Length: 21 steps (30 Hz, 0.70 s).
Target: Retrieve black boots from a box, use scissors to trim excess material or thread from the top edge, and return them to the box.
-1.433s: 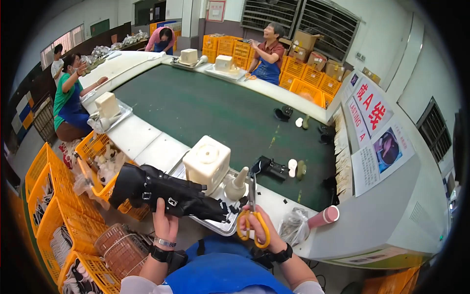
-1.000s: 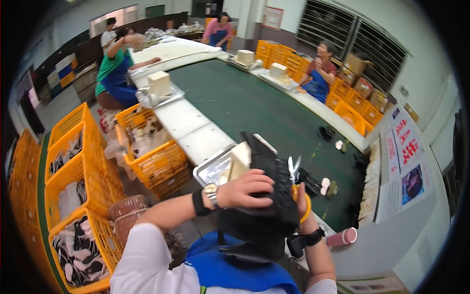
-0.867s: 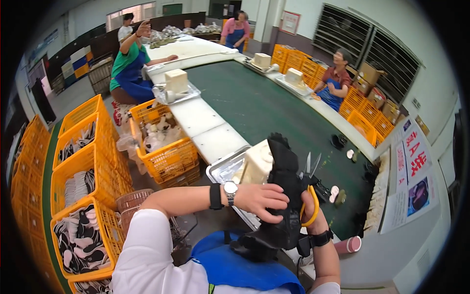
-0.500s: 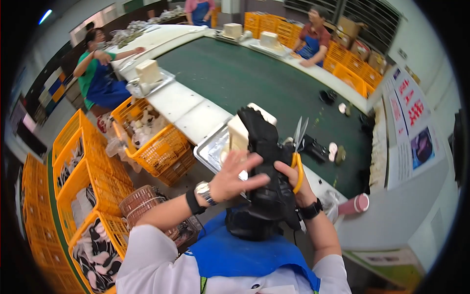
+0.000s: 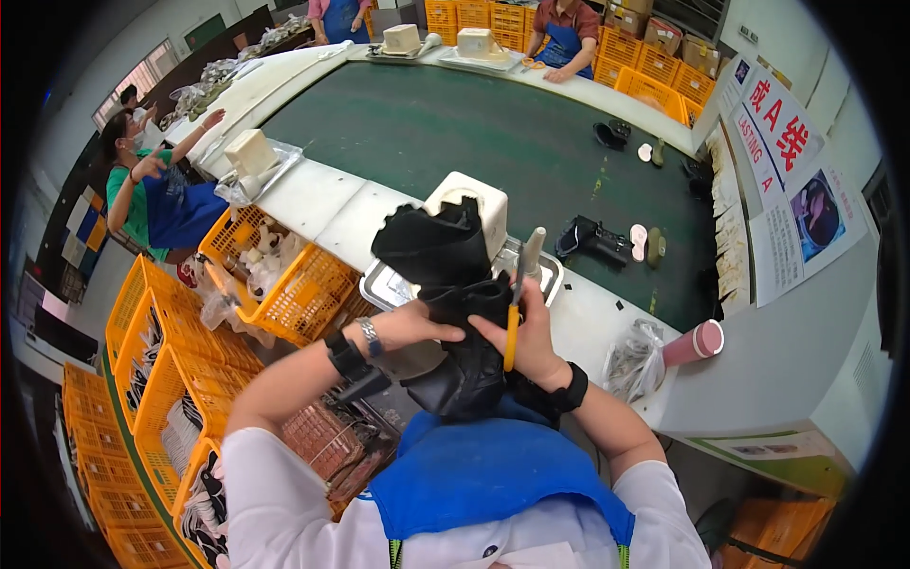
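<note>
A black boot (image 5: 431, 254) is held upright close to my blue apron, its wavy-edged shaft spread at the top. From the left, my left hand (image 5: 409, 325) grips it near the ankle, thumb in front and the other fingers hidden behind. My right hand (image 5: 527, 339) presses its thumb on the boot's other side. Yellow-handled scissors (image 5: 512, 337) sit in that same hand, blades pointing up. Just beyond stands a cream block-shaped container (image 5: 479, 207) on a metal tray (image 5: 384, 287), with a pale rod-like handle (image 5: 535, 252) beside it.
A green conveyor belt (image 5: 427, 133) carries another black boot (image 5: 593, 241) and pink and olive sole-shaped pieces. Yellow crates (image 5: 303, 294) stand at left. A pink cup (image 5: 695, 343) and plastic bag (image 5: 637, 360) lie at right. Co-workers in blue aprons are around the belt.
My left hand, spread open beside the boot before, now grips it. The boot's top has tilted left. The scissors have shifted left with my right hand, and the view has turned.
</note>
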Motion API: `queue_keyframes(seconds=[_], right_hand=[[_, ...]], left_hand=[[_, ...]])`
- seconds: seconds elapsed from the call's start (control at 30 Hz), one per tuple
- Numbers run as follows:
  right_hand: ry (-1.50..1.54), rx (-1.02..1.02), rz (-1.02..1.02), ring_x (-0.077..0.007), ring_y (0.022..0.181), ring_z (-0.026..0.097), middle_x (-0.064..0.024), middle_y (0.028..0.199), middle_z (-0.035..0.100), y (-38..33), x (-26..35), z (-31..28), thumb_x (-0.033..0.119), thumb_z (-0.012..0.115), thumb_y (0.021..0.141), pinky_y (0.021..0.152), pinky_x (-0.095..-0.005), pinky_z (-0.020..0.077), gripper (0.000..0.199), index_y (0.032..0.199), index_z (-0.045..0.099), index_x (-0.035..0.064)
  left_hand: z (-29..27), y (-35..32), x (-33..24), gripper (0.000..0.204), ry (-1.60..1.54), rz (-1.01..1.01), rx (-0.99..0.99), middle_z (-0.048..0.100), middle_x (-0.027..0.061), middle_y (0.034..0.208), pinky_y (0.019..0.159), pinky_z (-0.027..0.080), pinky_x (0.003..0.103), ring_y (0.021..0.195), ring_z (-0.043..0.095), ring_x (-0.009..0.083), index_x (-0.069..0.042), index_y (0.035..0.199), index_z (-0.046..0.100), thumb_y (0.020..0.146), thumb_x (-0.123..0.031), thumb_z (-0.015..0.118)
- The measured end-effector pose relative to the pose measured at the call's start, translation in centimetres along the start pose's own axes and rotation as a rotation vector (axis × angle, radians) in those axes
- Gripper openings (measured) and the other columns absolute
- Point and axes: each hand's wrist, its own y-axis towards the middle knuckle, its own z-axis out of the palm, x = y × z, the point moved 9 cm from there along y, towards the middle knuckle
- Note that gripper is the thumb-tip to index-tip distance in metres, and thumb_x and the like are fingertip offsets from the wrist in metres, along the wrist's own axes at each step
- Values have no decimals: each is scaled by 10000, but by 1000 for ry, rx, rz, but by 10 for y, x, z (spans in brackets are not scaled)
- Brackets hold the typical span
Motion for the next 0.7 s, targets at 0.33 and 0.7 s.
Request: queue_keyframes(seconds=[0.33, 0.7], right_hand=[[374, 89, 219, -147, 963, 523, -40, 1011, 531, -18, -15, -2, 94, 766, 698, 849, -280, 436, 632, 1193, 374, 58], [-356, 180, 182, -238, 755, 540, -90, 835, 548, -33, 0, -76, 154, 755, 683, 684, -307, 447, 486, 1136, 585, 110]], left_hand=[[7, -11, -23, 566, 3, 276, -196, 554, 68, 1183, 958, 393, 318, 1104, 491, 162, -17, 1221, 489, 715, -78, 737], [-4, -16, 10, 417, 421, 456, -232, 618, 122, 1088, 848, 472, 303, 975, 612, 193, -9, 1166, 541, 773, -70, 665]])
